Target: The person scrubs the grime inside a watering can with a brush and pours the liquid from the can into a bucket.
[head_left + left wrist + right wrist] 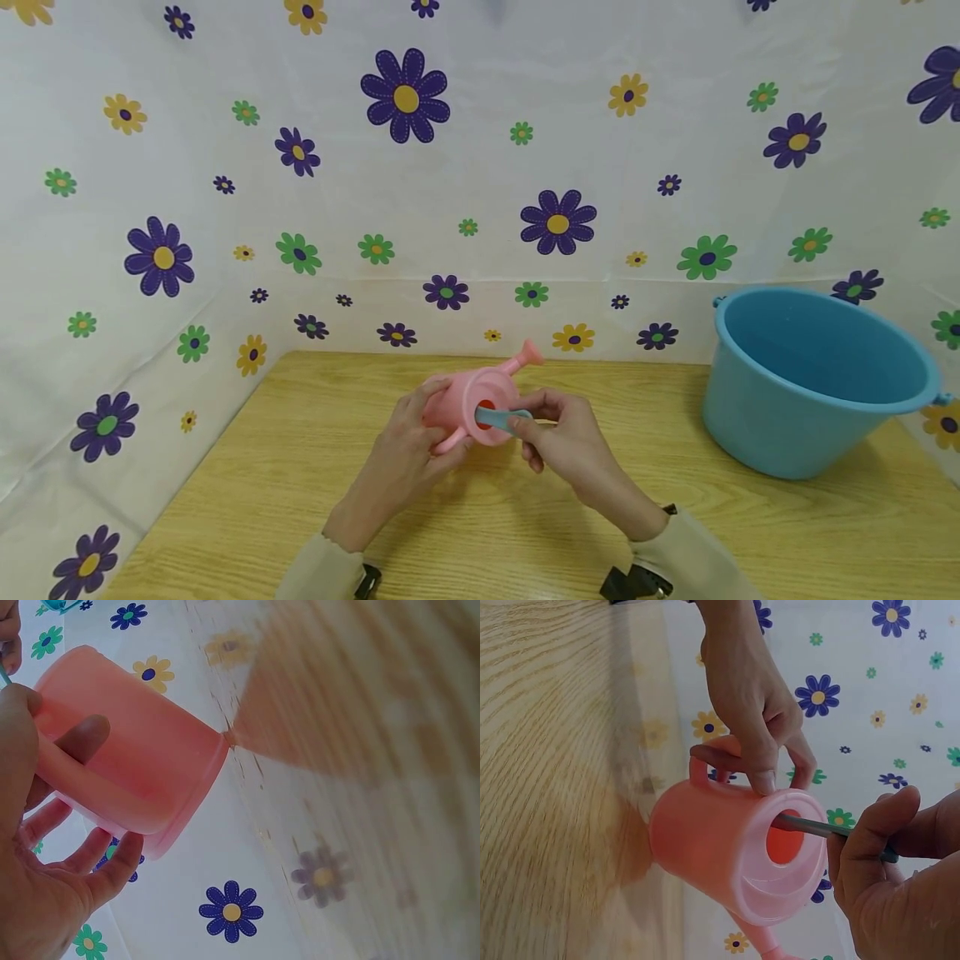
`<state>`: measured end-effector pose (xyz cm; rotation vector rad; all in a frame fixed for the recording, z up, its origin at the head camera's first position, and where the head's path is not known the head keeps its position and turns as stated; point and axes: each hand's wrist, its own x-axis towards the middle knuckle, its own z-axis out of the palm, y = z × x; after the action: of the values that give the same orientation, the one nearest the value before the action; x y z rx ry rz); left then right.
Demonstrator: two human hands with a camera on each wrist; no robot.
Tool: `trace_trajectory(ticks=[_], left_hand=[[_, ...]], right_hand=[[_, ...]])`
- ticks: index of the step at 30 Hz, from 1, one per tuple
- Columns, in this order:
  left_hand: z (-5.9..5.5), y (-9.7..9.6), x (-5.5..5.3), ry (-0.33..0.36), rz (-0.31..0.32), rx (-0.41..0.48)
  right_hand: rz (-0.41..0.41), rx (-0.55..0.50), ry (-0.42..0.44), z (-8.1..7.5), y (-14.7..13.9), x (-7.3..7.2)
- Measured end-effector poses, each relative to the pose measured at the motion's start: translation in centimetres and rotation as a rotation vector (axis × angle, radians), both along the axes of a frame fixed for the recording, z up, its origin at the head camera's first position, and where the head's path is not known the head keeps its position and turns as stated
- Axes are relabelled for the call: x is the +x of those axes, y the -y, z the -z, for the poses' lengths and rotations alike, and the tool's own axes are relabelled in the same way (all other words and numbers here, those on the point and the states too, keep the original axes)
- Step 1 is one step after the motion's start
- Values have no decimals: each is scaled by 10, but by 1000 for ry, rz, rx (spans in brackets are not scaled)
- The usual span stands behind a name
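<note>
A pink toy watering can [448, 406] is tilted over the table, its round top opening facing me and its spout pointing to the far right. My left hand [405, 450] grips it by the handle side, the thumb near the rim and fingers around the handle [698, 771]. Between thumb and fingers, my right hand [570, 442] pinches a slim light blue tool with a rounded handle end [504, 419]. The tool's far end goes into the can's opening and is hidden, so its kind cannot be told. Red shows inside the opening [786, 846].
A large blue bucket [780, 425] stands on the right of the wood-grain table [300, 467]. Behind and to the left hangs a white sheet [465, 158] printed with purple, green and yellow flowers.
</note>
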<state>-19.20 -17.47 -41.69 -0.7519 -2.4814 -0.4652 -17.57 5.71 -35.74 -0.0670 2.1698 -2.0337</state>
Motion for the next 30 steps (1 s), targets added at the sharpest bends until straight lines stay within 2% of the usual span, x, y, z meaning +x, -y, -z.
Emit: trace_trajectory(ticks=[16, 23, 30], left_hand=[[-1, 2, 2, 53, -5, 28], [-1, 2, 2, 48, -5, 24], [-2, 1, 2, 50, -12, 23]], right_hand=[[-21, 3, -9, -4, -6, 3], [-19, 12, -10, -3, -3, 2], [-43, 15, -47, -4, 2, 1]])
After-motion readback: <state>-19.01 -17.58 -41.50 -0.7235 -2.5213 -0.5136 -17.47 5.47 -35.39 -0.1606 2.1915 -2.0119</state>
